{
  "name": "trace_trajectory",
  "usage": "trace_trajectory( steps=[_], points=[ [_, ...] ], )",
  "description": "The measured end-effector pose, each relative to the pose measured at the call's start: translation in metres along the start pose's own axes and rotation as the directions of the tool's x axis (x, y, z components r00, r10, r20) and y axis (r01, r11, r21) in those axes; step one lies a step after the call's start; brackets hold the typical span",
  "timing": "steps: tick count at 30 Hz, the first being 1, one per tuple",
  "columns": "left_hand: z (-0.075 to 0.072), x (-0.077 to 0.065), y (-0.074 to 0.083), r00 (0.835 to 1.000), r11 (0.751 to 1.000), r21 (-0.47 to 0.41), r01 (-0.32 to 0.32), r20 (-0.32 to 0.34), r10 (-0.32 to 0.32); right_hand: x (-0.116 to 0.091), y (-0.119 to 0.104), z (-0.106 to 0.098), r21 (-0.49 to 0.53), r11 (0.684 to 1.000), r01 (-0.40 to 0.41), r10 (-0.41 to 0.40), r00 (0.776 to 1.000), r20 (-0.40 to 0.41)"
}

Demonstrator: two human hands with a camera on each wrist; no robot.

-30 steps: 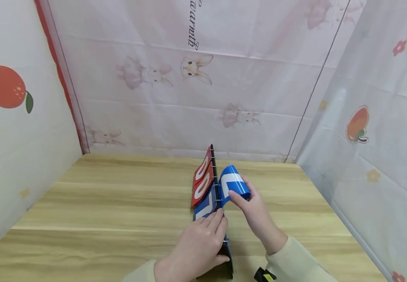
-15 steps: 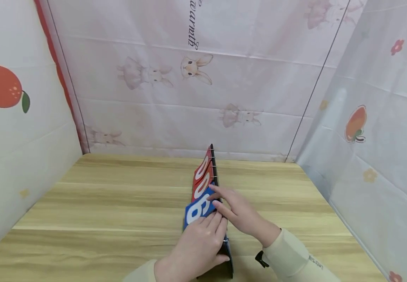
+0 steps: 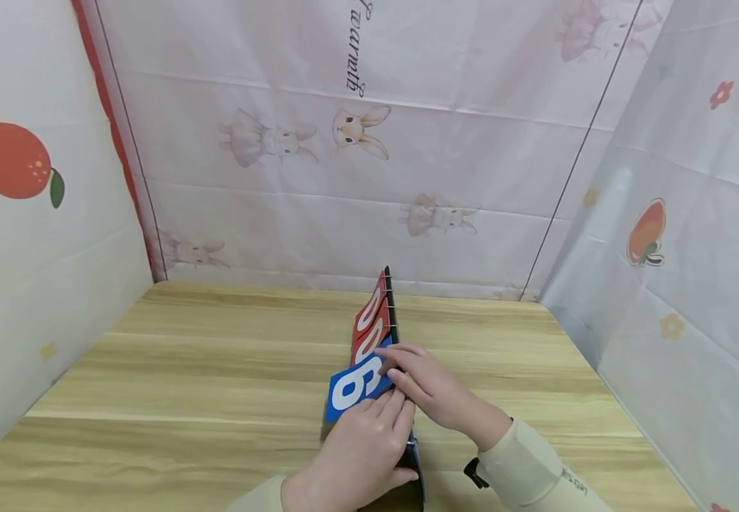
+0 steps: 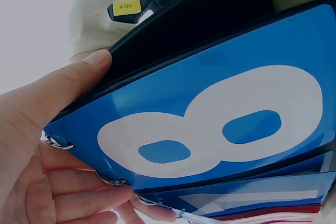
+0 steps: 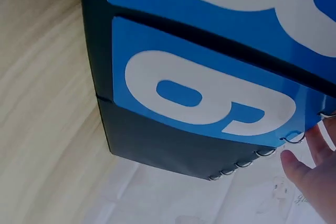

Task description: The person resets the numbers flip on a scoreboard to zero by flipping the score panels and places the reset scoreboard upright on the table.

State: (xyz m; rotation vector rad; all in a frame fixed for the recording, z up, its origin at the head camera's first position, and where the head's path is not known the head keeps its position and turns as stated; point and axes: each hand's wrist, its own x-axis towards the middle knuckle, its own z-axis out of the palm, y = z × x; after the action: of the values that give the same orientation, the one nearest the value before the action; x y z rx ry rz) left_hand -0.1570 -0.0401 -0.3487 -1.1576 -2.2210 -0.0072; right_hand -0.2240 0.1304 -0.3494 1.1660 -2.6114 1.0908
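A tent-shaped flip scoreboard (image 3: 372,313) with red and blue number cards on metal rings stands lengthwise on the table. My left hand (image 3: 365,451) grips its near end across the top edge; in the left wrist view the thumb lies along the black board beside a blue card with an 8 (image 4: 210,121). A blue card with a 6 (image 3: 346,395) slants out on the board's left side. My right hand (image 3: 449,395) lies over the ridge from the right, fingertips touching this card near the rings. In the right wrist view its thumb (image 5: 294,166) is apart from its fingers.
The wooden table (image 3: 215,370) extends on both sides of the scoreboard. Printed cloth walls (image 3: 279,235) enclose it at the back, left and right. Another blue card with a 6 (image 5: 178,90) hangs on the board's other face. A black clip (image 3: 474,473) sits by the right sleeve.
My right hand held a bent blue card on the right side; that hand has moved left over the ridge. A blue 6 now covers the 7 on the left. My left hand stays put.
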Motion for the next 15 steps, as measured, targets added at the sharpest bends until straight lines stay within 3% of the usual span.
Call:
trace_trajectory(
  steps=[2, 3, 5, 8, 9, 11, 13, 15],
  points=[
    [0.000, 0.001, 0.001, 1.000, 1.000, -0.003, 0.004, -0.001, -0.005, -0.003, 0.006, -0.002, 0.167, 0.985, -0.043, 0.048, 0.998, -0.027],
    [0.000, 0.002, 0.001, 1.000, 1.000, -0.005, 0.006, -0.001, -0.006, -0.005, 0.010, -0.003, 0.277, 0.957, -0.082, 0.100, 0.994, -0.054],
    [0.000, 0.002, 0.002, 1.000, 1.000, -0.017, 0.006, 0.006, -0.005, -0.010, 0.018, -0.003, 0.496, 0.856, -0.148, 0.234, 0.965, -0.116],
    [0.002, 0.002, 0.004, 1.000, 1.000, -0.022, 0.000, 0.013, 0.001, -0.020, 0.033, 0.001, 0.639, 0.721, -0.267, 0.453, 0.880, -0.144],
    [0.002, 0.001, 0.004, 1.000, 1.000, -0.015, -0.004, 0.012, 0.004, -0.024, 0.036, 0.005, 0.653, 0.684, -0.326, 0.509, 0.854, -0.107],
    [0.003, 0.000, 0.004, 1.000, 1.000, -0.005, -0.002, 0.005, 0.002, -0.031, 0.041, 0.012, 0.624, 0.641, -0.447, 0.562, 0.827, 0.014],
    [0.003, -0.001, 0.004, 1.000, 1.000, 0.011, 0.002, -0.001, -0.002, -0.035, 0.043, 0.020, 0.588, 0.614, -0.527, 0.556, 0.817, 0.152],
    [0.002, -0.002, 0.004, 1.000, 1.000, 0.009, 0.008, 0.000, -0.008, -0.038, 0.043, 0.026, 0.582, 0.594, -0.555, 0.517, 0.818, 0.253]
  ],
)
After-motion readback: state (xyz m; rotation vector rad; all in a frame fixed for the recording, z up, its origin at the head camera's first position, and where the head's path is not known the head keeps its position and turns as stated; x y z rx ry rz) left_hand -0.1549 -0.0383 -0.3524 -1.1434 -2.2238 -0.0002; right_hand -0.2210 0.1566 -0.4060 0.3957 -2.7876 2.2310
